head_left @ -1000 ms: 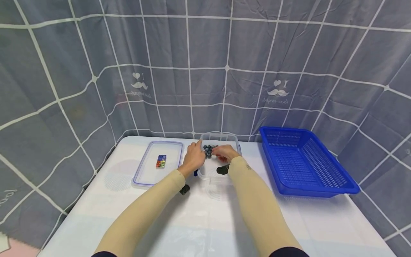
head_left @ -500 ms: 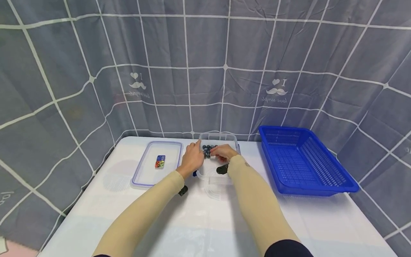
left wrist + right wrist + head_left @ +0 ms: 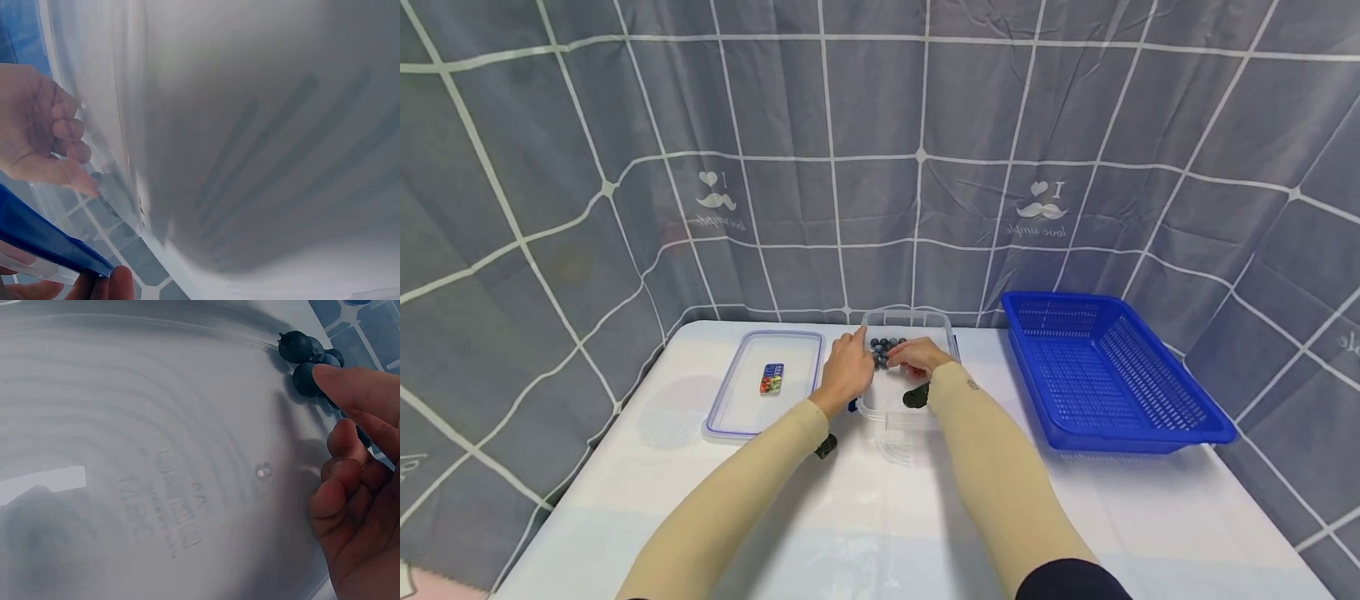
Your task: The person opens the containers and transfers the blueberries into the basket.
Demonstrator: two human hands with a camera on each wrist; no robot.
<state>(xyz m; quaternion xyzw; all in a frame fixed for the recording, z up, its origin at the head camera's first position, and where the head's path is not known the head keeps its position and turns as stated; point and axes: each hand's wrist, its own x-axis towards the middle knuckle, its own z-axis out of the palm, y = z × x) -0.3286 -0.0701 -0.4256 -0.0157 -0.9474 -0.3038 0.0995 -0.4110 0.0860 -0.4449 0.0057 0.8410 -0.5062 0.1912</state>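
Several dark blueberries [image 3: 880, 348] lie together at the far left end of a clear plastic box [image 3: 891, 410]. My left hand [image 3: 847, 367] grips the box's left wall; in the left wrist view, its fingertips [image 3: 122, 284] curl by a blue clip [image 3: 53, 234]. Inside the box, my right hand [image 3: 922, 357] reaches in from the right. In the right wrist view, its thumb lies against a blueberry [image 3: 305, 380], with the index finger mostly hidden behind it. The other right fingers [image 3: 331, 494] are curled, clear of the berries.
Left of the box lies a clear lid [image 3: 730, 408] with a purple-blue seal, bearing a small fruit-printed packet [image 3: 772, 378]. A blue perforated basket [image 3: 1075, 367] stands at the right. Behind the white table [image 3: 880, 517] hangs a grey checked curtain [image 3: 880, 200].
The head view has shifted slightly, so everything sits a little further left in it. My left hand keeps its hold on the box, and my right fingers stay at the blueberries with little movement.
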